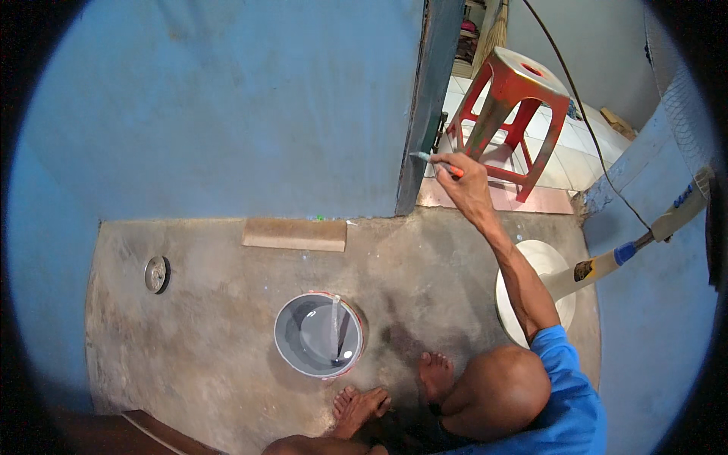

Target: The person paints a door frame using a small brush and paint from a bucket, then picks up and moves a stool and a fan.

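Observation:
My right hand is closed around a small paintbrush with an orange handle. Its pale bristle end meets or nearly meets the dark grey door frame at the edge of the blue wall. Low in the view, my left hand lies over my left foot, its fingers loosely spread with nothing in them. Just ahead of that foot stands a bucket of grey paint on the concrete floor. A pale, paint-smeared stick or strip leans inside it.
Through the doorway stands a red plastic stool smeared with grey. A round white base with a pole is beside my right arm. A cardboard strip lies along the wall, with a small metal dish farther left. A dark cable hangs at right.

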`<state>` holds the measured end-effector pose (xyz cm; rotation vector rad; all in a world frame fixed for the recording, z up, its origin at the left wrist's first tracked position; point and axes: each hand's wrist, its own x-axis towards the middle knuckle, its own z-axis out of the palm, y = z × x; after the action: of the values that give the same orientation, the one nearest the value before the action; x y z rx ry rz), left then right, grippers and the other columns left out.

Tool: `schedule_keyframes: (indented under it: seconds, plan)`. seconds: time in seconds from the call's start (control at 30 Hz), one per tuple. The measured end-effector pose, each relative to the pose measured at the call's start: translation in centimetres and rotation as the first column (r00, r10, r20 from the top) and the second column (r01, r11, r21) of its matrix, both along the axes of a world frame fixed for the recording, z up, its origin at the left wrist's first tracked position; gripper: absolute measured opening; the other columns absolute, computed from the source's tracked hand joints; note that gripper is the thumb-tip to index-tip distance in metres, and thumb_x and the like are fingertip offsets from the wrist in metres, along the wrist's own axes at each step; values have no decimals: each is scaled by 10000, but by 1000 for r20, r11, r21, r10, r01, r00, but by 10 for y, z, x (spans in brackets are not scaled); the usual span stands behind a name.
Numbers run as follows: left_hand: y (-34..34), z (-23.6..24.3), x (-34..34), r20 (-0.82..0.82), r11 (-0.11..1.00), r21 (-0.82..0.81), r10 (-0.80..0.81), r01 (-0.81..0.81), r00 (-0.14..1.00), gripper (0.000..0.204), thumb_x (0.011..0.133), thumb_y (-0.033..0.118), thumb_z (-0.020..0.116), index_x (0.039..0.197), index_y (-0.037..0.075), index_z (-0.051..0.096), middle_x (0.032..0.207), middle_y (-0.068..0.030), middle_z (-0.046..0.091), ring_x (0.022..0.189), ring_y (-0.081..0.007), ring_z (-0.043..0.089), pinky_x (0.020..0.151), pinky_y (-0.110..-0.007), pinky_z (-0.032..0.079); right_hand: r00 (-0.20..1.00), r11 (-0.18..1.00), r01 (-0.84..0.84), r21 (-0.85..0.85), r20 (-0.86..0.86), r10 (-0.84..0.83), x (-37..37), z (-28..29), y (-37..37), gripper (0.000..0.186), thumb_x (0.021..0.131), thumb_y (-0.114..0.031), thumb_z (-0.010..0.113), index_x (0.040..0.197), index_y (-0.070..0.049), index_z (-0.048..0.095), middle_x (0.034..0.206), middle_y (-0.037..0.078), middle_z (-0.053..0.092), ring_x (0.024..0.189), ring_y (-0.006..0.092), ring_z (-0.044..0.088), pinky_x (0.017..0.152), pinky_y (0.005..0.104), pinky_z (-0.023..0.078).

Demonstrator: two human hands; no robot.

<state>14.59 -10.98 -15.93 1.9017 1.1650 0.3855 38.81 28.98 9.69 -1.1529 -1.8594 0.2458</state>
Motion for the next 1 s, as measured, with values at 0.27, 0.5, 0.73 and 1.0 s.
schedule_keyframes:
  seconds: [0.27, 0.5, 0.73, 1.0]
  plan:
    - [-3, 27, 1, -81, 994, -98, 38, -46, 996, 249, 977, 307, 499, 1085, 95, 570, 1100, -149, 626, 1031, -403, 600, 871, -516, 440, 998, 986, 19, 164, -65, -8, 4, 100, 1, 211, 888, -101, 660, 1074, -20, 719, 943, 149, 718, 774, 204, 689, 695, 327, 551]
    - [-12, -1, -2, -51, 989, -131, 58, -64, 997, 254, 957, 303, 524, 1105, 110, 598, 1076, -149, 646, 991, -407, 622, 895, -497, 448, 999, 962, -24, 272, 39, 13, -1, 93, -31, 210, 893, -80, 654, 1087, -23, 712, 943, 135, 705, 800, 215, 687, 719, 329, 549]
    - [-5, 3, -3, -122, 994, -105, -8, -5, 992, 256, 958, 317, 524, 1090, 110, 596, 1083, -156, 643, 1012, -406, 622, 890, -500, 460, 994, 994, -32, -105, 97, 42, 8, -19, -19, 223, 906, -124, 634, 1082, -8, 707, 989, 183, 716, 813, 270, 700, 724, 369, 547]
    - [-2, 14, 2, 14, 997, 50, 59, -59, 998, 178, 956, 233, 535, 959, 55, 521, 898, -195, 589, 867, -425, 595, 751, -520, 435, 991, 977, 133, -167, -9, -136, -5, -35, -17, 221, 914, -153, 600, 1021, 0, 718, 870, 171, 731, 786, 265, 725, 682, 349, 541]
